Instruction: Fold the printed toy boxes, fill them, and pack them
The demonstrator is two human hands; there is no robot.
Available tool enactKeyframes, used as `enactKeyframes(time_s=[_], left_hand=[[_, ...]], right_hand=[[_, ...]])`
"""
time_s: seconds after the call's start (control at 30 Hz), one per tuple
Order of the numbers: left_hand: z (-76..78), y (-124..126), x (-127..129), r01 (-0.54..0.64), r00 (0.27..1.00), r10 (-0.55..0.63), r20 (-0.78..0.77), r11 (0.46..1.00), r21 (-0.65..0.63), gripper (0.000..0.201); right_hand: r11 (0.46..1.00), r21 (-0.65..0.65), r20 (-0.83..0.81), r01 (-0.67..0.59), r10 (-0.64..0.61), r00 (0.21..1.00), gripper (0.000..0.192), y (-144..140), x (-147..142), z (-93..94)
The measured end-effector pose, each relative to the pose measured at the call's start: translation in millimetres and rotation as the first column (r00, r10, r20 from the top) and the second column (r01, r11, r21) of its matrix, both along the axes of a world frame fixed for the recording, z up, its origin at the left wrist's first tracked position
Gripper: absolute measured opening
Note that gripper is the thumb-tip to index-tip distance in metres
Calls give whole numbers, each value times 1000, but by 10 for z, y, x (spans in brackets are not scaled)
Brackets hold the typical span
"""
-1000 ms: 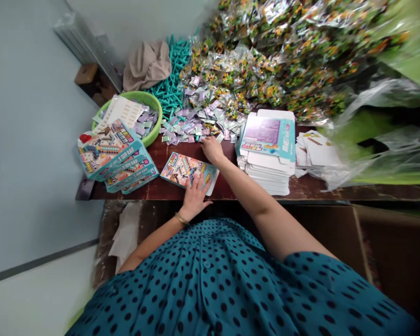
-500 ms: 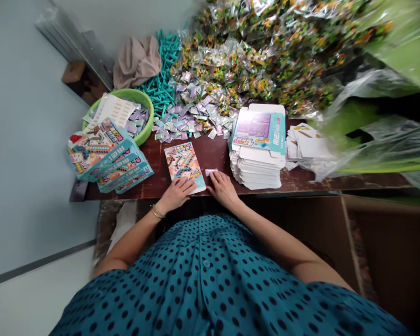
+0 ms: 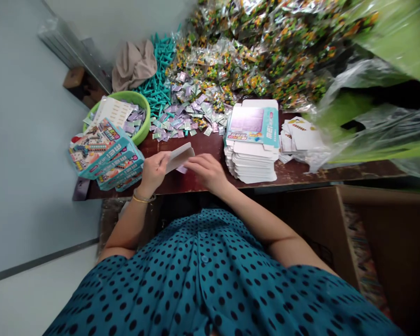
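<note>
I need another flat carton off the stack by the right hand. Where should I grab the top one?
Probably by its near white flap, coming in from the front table edge. The top flat carton lies face up on the stack, and its edges overhang slightly there. The right hand is closest to that side.

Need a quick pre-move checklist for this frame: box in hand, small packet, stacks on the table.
1. Left hand holds the flat box raised off the table: ok.
2. Right hand at the box's near edge: ok.
3. Small packet under the box; whether the right hand's grip has it: cannot tell.
4. Box opened up: cannot tell.
5. Stack of flat blanks beside the right hand, upright: ok.
6. Finished boxes piled at left, leaning: ok.
</note>
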State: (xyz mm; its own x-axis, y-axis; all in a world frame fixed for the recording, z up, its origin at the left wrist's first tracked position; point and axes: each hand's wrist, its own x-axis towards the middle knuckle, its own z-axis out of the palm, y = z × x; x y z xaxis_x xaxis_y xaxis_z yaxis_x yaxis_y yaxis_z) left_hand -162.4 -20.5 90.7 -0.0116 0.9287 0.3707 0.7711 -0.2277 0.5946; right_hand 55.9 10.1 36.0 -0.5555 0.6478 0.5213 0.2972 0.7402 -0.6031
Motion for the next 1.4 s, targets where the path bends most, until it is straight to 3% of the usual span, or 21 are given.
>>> enactKeyframes(time_s=[0.07,0.13,0.2,0.23,0.27,0.3,0.33,0.37,0.4,0.47,0.6,0.77,0.83,0.9,1.0,1.17,1.23,1.3,1.4], left_hand=[[107,-4,18,-37,999,37,-5,999,-17,38],[132,-43,-4,-109,994,109,-29,994,-4,36],[81,-86,-64,-173,985,173,-29,985,9,33],[27,-103,-98,-178,984,178,-9,984,22,31],[-43,-115,-127,-159,987,158,23,987,35,29],[-125,-125,-145,-119,991,116,62,991,53,29],[-215,-130,-149,-67,993,60,104,995,70,30],[-305,-133,-140,-13,989,1,146,996,86,31],[-390,-132,-120,29,982,-47,183,995,99,32],[-521,-118,-60,52,968,-77,237,993,110,34],[-563,-64,44,-34,965,6,262,994,104,35],[-401,-28,100,-124,962,95,255,987,101,30],[-333,-15,112,-157,955,132,265,985,75,30],[-256,4,126,-191,947,174,271,981,34,33],[-114,37,172,-220,935,220,279,975,-28,38],[63,92,294,-175,917,184,355,983,-57,52],[62,106,315,-147,909,163,384,987,-71,55],[35,105,314,-121,895,147,420,989,-87,55],[-5,88,289,-97,864,135,486,990,-102,55]], right_hand=[[995,77,80,-64,58,995,38,119,-261,155],[993,114,99,-41,30,995,40,325,-199,176],[982,102,54,157,-163,985,42,633,270,91],[945,72,38,318,-321,946,43,802,636,26],[865,31,45,500,-501,864,43,963,1053,-49],[750,-8,105,661,-657,747,42,1103,1485,-129],[617,-37,216,786,-763,609,41,1215,1895,-213],[508,-52,361,860,-793,490,43,1295,2251,-302],[442,-58,465,895,-781,416,45,1343,2534,-392],[404,-70,584,912,-724,366,43,1357,2861,-563],[453,-94,574,887,-703,420,28,1214,2949,-746],[424,-90,438,901,-796,418,28,1081,3055,-611],[426,-155,259,891,-853,453,30,1083,3069,-475],[492,-286,-27,822,-862,506,29,1096,2981,-296],[668,-385,-331,638,-745,580,36,1059,2603,48],[924,-250,-419,291,-374,827,31,753,1546,669],[976,-174,-378,128,-186,907,22,639,1142,858],[992,-126,-303,19,-57,951,15,585,815,978],[995,-100,-233,-7,-17,972,12,589,488,1040]])
